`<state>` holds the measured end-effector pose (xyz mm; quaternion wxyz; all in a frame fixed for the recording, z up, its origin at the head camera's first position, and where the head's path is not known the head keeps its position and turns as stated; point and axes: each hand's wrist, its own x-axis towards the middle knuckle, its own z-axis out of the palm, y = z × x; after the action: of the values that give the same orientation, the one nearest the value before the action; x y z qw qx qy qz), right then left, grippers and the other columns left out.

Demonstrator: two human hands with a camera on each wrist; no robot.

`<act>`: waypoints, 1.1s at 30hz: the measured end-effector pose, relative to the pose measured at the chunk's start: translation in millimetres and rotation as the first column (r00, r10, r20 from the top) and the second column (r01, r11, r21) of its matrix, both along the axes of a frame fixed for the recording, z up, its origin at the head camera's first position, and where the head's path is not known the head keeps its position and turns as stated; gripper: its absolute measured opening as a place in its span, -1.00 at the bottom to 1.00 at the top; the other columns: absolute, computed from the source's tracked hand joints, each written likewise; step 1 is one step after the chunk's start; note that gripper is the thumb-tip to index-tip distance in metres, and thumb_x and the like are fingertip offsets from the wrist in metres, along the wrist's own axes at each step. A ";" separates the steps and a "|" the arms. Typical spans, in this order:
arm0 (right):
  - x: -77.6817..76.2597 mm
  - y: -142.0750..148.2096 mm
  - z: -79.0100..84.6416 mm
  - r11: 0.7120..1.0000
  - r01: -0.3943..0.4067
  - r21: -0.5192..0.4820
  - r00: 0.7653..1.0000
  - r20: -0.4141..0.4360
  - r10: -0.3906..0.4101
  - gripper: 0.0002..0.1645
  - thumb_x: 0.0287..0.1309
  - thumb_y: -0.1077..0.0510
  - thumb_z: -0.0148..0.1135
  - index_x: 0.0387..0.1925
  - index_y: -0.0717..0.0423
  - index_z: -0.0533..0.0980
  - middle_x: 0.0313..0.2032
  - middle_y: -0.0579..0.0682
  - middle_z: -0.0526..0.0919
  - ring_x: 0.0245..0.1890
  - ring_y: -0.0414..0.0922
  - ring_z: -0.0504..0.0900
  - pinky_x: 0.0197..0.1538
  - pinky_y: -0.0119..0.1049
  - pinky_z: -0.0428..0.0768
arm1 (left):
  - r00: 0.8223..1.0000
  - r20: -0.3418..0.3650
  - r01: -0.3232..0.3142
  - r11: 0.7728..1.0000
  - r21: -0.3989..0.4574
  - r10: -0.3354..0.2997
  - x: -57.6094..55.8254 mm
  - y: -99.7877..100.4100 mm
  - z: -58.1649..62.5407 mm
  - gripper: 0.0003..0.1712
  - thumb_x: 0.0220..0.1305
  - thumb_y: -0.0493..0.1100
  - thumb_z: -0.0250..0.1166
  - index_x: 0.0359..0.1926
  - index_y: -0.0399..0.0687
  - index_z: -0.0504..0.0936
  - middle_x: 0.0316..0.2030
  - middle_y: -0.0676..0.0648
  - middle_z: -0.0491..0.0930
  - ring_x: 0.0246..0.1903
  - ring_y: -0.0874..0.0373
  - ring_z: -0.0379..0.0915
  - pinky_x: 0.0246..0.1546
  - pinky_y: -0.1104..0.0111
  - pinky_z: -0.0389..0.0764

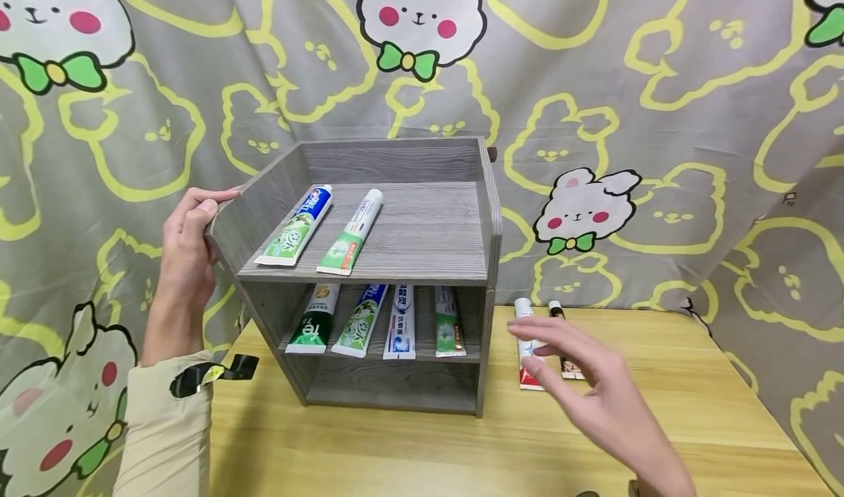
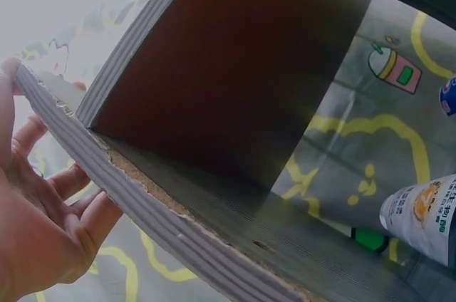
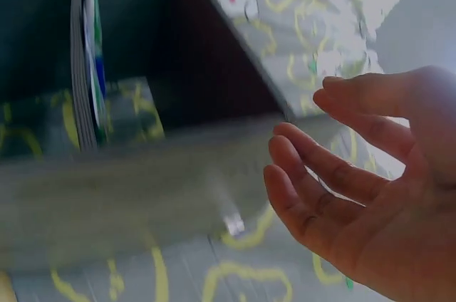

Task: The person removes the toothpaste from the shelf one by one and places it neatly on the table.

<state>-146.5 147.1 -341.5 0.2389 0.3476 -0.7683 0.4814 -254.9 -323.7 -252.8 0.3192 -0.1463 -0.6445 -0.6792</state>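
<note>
My left hand (image 1: 187,251) grips the upper left side panel of a small grey wooden shelf (image 1: 422,237); in the left wrist view, thumb and fingers lie on either side of the panel's edge. On the top level lie a blue-and-green toothpaste tube (image 1: 298,226) and a white-and-green toothpaste tube (image 1: 351,232). Several more tubes, among them a dark green one (image 1: 315,321), lie on the middle level. My right hand (image 1: 596,387), fingers relaxed and holding nothing, hovers by a white-and-red toothpaste tube (image 1: 525,349) and a black tube (image 1: 571,369), partly covering both.
The shelf stands on a yellow wooden table (image 1: 369,453). Its bottom compartment (image 1: 395,387) lies beneath the middle board. A grey patterned curtain (image 1: 435,108) hangs right behind and along the sides. A black strap (image 1: 214,374) hangs from the left sleeve.
</note>
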 end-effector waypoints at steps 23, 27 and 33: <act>-15.2 -122.3 58.6 0.986 -0.168 0.016 0.966 -0.195 0.168 -0.60 0.35 0.28 0.28 0.19 0.09 0.60 0.17 -0.04 0.65 0.23 -0.16 0.58 0.28 -0.22 0.50 | 0.999 0.007 0.035 0.999 0.039 -0.035 0.5 0.5 -3.6 -0.69 0.49 -0.13 0.09 -0.02 -0.22 0.68 0.03 -0.14 0.62 -0.46 0.15 0.37 -0.54 0.42 0.31; -28.1 -137.2 72.4 0.993 -0.113 0.023 0.975 -0.190 0.115 -0.59 0.38 0.22 0.27 0.22 0.12 0.58 0.17 -0.03 0.64 0.24 -0.19 0.56 0.30 -0.26 0.47 | 0.999 0.002 0.041 0.999 0.035 -0.041 0.1 0.6 -5.3 -0.69 0.50 -0.12 0.10 -0.02 -0.22 0.67 0.01 -0.14 0.64 -0.39 0.12 0.43 -0.52 0.42 0.36; -51.0 -160.7 82.0 0.998 0.028 0.063 0.998 -0.050 -0.025 -0.47 0.36 0.13 0.32 0.32 0.02 0.52 0.16 -0.02 0.58 0.15 -0.11 0.57 0.18 -0.23 0.51 | 0.999 -0.010 0.051 0.998 0.027 -0.050 -0.8 0.2 -2.5 -0.70 0.49 -0.13 0.11 -0.04 -0.22 0.67 -0.19 -0.11 0.64 -0.62 0.20 0.24 -0.67 0.33 0.05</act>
<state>-197.5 -13.6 -259.5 0.2527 0.3566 -0.7816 0.4451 -255.6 -323.5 -255.3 0.3068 -0.1615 -0.6299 -0.6950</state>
